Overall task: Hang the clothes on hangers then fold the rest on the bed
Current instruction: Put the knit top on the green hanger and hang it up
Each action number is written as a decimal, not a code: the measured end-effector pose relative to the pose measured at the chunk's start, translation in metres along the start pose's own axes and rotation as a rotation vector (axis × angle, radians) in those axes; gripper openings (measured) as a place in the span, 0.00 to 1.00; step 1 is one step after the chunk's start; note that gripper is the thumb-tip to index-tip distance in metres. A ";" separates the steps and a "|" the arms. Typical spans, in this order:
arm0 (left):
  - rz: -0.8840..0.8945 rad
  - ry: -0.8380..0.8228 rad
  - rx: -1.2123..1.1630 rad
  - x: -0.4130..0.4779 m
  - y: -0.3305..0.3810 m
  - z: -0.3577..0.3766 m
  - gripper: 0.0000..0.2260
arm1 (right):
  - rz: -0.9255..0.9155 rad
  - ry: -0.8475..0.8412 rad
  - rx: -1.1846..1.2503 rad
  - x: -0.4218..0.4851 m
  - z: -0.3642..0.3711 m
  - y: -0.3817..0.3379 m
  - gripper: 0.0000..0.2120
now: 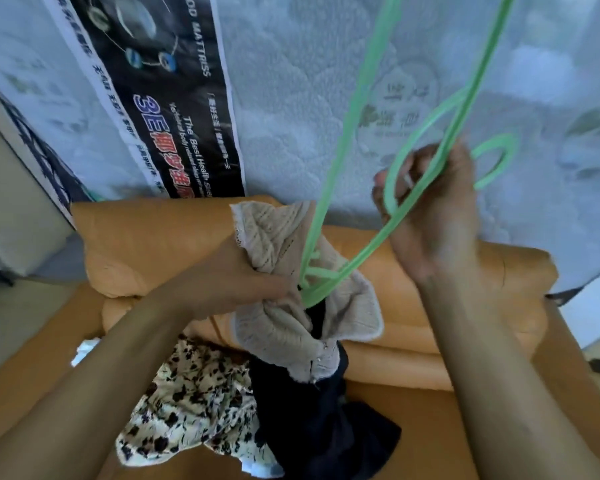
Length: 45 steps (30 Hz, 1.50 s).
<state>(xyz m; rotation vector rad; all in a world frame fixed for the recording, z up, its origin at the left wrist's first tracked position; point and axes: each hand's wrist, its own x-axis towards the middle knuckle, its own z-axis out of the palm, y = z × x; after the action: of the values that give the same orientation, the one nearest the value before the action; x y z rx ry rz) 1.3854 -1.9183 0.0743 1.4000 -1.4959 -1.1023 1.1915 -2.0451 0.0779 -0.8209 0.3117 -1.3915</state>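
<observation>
My right hand (433,216) grips a green plastic hanger (347,112) near its hook, which sticks out to the right. The hanger's long arms rise to the top of the view, and one shoulder end dips into a beige knitted garment (278,327). My left hand (243,282) bunches that garment around the hanger's end. A dark navy part of the garment (312,417) hangs below it. A cream cloth with black flecks (194,393) lies under my left forearm.
An orange padded bedding pile (146,237) lies beneath the clothes. A white quilted mattress (291,98) with a black printed label (174,98) stands upright behind it. A small white item (85,349) lies at the left on the orange cover.
</observation>
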 end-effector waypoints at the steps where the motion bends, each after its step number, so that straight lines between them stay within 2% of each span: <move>1: 0.022 0.016 0.001 -0.004 0.004 -0.006 0.23 | 0.019 -0.002 0.046 -0.006 0.007 0.008 0.20; 3: 0.030 0.032 -0.016 -0.006 0.012 -0.014 0.19 | 0.049 -0.053 -0.001 -0.016 0.006 0.026 0.21; 6: 0.021 0.086 -0.023 -0.012 0.022 -0.036 0.21 | 0.099 -0.088 -0.207 -0.027 -0.001 0.050 0.21; 8: 0.032 0.133 -0.032 -0.014 0.027 -0.053 0.23 | 0.108 -0.099 -0.466 -0.029 -0.012 0.053 0.21; 11: 0.059 0.236 -0.123 -0.015 0.033 -0.081 0.19 | 0.083 -0.236 -0.799 -0.027 -0.033 0.057 0.17; 14: 0.082 0.284 -0.145 -0.018 0.041 -0.099 0.16 | 0.098 -0.356 -0.856 -0.022 -0.042 0.058 0.10; 18: 0.103 0.254 -0.077 -0.019 0.048 -0.120 0.22 | 0.037 -0.473 -1.015 -0.006 -0.043 0.052 0.23; 20: 0.102 0.245 -0.026 -0.019 0.050 -0.127 0.24 | 0.013 -0.525 -1.090 0.002 -0.040 0.043 0.23; 23: 0.115 0.231 0.080 -0.019 0.055 -0.134 0.14 | 0.037 -0.592 -1.117 0.009 -0.031 0.028 0.16; 27: 0.089 0.243 0.178 -0.015 0.054 -0.150 0.17 | 0.045 -0.591 -1.210 0.015 -0.014 0.014 0.15; 31: 0.082 0.250 0.228 -0.011 0.050 -0.162 0.13 | 0.043 -0.553 -1.262 0.017 -0.005 0.007 0.14; 33: 0.071 0.252 0.284 -0.006 0.047 -0.167 0.11 | 0.042 -0.551 -1.294 0.017 -0.001 0.004 0.20; 35: 0.043 0.247 0.327 0.000 0.044 -0.173 0.11 | 0.050 -0.587 -1.361 0.020 0.002 0.002 0.31; 37: 0.017 0.227 0.348 0.003 0.043 -0.179 0.11 | 0.053 -0.619 -1.407 0.022 0.004 -0.002 0.35; 41: -0.006 0.285 0.382 0.008 0.044 -0.191 0.06 | 0.067 -0.584 -1.421 0.020 0.003 -0.005 0.26; 45: 0.010 0.399 0.384 0.020 0.052 -0.181 0.15 | 0.105 -0.608 -1.555 0.018 0.008 0.006 0.18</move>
<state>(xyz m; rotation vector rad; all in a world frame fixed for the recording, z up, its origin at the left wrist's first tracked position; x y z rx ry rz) 1.5390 -1.9515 0.1794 1.7481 -1.4582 -0.4960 1.2043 -2.0596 0.0839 -2.3590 0.9548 -0.5098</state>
